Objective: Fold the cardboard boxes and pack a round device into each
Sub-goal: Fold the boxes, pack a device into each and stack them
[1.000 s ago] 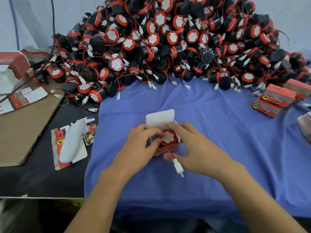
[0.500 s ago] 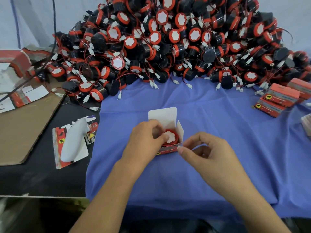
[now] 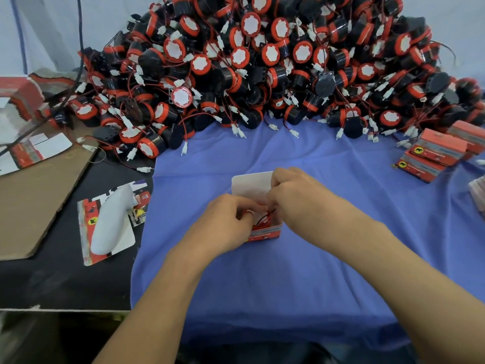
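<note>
Standing on the blue cloth midway between the desk's left and right edges, nearer the front edge than the back, the box opens upward. Its white lid flap rises at the far side and its printed red wall faces you, running left to right.

The box sits between your hands and partly under them. Your left hand grips its left wall with curled fingers. Your right hand comes over the right side, fingers bent down into the opening; I cannot tell what they hold. A red wire shows between your hands, and the rest of the inside is hidden.

A heap of round devices fills the back edge. Closed boxes are stacked by the right edge. Flat box blanks lie on the bare black top near the left edge, beside a cardboard sheet.
</note>
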Action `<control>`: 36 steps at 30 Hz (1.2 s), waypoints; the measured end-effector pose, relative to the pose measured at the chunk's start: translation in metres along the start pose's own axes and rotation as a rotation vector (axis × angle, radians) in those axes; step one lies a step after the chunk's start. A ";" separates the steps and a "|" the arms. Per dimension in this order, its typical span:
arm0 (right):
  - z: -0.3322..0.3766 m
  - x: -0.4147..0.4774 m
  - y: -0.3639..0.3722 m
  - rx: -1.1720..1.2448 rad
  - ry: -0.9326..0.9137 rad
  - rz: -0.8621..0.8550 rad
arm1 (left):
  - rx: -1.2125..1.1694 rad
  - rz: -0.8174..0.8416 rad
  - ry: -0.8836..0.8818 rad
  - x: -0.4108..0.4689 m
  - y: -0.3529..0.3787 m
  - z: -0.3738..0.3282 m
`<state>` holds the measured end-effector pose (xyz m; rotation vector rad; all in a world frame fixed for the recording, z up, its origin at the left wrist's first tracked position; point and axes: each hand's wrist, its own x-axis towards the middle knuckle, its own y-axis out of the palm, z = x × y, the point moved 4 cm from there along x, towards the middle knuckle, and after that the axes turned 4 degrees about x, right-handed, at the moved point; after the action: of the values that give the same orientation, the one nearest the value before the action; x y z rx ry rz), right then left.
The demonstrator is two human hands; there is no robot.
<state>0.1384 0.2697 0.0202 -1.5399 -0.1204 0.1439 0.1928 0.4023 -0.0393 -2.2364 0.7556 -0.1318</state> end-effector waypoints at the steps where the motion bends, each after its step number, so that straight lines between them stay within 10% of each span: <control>1: 0.001 0.002 0.002 -0.022 -0.007 0.029 | 0.000 0.023 0.012 0.000 -0.001 0.001; 26: 0.002 0.000 0.001 0.028 0.113 0.271 | -0.167 0.108 -0.017 0.004 -0.006 0.003; 36: -0.015 0.002 0.007 0.315 0.381 -0.125 | -0.203 0.082 0.024 0.003 -0.006 0.005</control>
<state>0.1426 0.2555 0.0126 -1.2172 0.1048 -0.2219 0.1995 0.4071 -0.0391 -2.3939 0.9074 -0.0436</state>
